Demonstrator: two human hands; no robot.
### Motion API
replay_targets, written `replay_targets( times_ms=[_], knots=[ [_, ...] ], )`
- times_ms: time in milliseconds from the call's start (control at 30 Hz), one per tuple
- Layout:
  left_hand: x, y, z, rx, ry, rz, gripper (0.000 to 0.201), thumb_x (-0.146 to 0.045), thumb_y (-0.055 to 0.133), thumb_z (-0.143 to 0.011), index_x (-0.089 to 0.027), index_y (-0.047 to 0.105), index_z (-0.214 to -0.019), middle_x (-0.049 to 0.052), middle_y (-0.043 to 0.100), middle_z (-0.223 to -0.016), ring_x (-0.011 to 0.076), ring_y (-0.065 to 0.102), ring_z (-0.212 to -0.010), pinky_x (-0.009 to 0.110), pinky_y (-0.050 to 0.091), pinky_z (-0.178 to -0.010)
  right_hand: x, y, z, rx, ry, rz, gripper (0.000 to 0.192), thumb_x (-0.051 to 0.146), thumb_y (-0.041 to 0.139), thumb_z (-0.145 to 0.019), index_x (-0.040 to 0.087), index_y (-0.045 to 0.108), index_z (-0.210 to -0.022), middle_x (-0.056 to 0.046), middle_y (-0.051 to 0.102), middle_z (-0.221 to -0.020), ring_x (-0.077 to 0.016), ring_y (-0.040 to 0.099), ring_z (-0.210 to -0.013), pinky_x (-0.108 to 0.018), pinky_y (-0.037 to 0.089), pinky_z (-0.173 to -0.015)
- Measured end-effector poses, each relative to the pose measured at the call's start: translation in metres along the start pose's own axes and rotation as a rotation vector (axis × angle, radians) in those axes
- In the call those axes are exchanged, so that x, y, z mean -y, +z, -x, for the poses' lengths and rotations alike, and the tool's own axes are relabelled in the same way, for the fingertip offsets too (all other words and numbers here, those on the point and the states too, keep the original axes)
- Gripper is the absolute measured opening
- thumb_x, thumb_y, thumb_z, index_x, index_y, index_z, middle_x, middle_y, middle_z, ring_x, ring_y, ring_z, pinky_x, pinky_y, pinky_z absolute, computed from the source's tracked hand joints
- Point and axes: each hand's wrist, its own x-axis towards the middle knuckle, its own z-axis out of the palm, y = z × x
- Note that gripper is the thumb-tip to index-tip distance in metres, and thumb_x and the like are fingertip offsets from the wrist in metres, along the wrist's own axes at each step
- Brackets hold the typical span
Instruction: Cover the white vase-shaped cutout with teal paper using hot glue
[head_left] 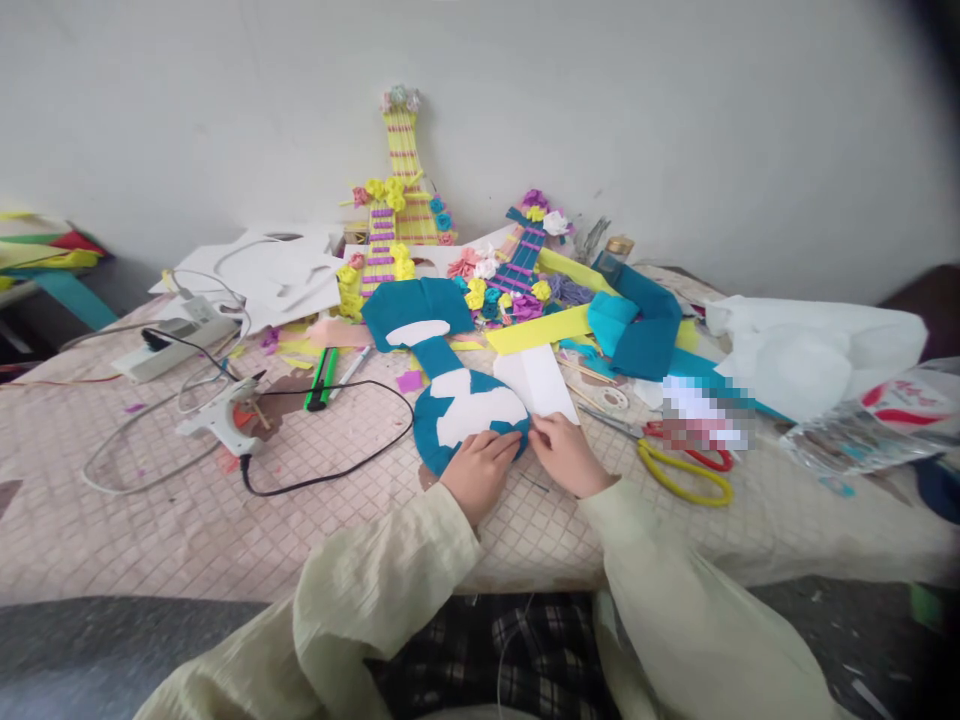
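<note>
Teal guitar cutout, foam, with white patches, flat on the tiled bench at centre. Left hand: fingers curled, grip pressing on the cutout's round lower edge. Right hand: at 3 o'clock of the left, grip pinching the cutout's edge beside a white strip. Glue gun at 9 o'clock, well apart. Scissors at 3 o'clock, near the right hand. Two decorated guitars at 12 o'clock against the wall.
</note>
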Motion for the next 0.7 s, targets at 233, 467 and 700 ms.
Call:
replay_targets(
  times_ms=[233,467,700],
  knots=[
    [0.001,0.002,0.000,-0.009,0.006,-0.007,0.032,-0.013,0.039,-0.086,-0.015,0.052,-0.115,0.005,0.053,-0.124,0.0166,0.049,-0.103,0.032,0.042,-0.088,-0.001,0.010,0.001,-0.086,-0.009,-0.012,0.037,0.020,0.034,-0.085,0.019,0.056,-0.115,-0.009,0.059,-0.100,-0.0167,0.056,-0.091,-0.027,0.043,-0.079],
    [0.001,0.004,0.000,-0.022,0.004,-0.001,0.032,-0.013,0.038,-0.087,-0.014,0.051,-0.116,0.005,0.053,-0.124,0.0171,0.048,-0.102,0.033,0.041,-0.088,0.005,0.006,0.008,-0.081,-0.096,0.129,0.040,0.021,0.035,-0.085,0.013,0.053,-0.120,-0.012,0.055,-0.103,-0.0218,0.048,-0.089,-0.033,0.038,-0.079],
    [0.001,0.004,-0.001,-0.016,-0.002,0.035,0.032,-0.013,0.038,-0.086,-0.013,0.052,-0.115,0.004,0.052,-0.126,0.0184,0.047,-0.104,0.033,0.039,-0.090,0.009,-0.007,0.005,-0.026,-0.201,0.152,0.041,0.020,0.041,-0.080,0.010,0.053,-0.118,-0.016,0.054,-0.103,-0.0276,0.044,-0.095,-0.040,0.033,-0.079]
  ],
)
